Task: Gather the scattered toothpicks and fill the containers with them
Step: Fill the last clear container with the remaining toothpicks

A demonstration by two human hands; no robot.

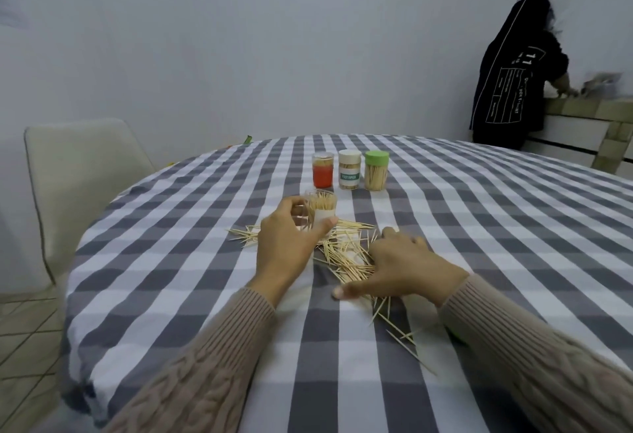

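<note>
toothpicks (346,254) scattered; four containers: left hand (287,247) grips one (320,208), right hand (404,268) flat, holding nothing.

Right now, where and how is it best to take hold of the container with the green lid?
Probably grip the green-lidded container round its clear cylindrical body, below the lid, fingers coming from its right side. It stands upright, the white-lidded container stands close on its left, and the checked tablecloth to its right is bare.

Pale chair (82,172) left of the checked tablecloth (479,227) — a person in black (510,90) by the far wall.
</note>
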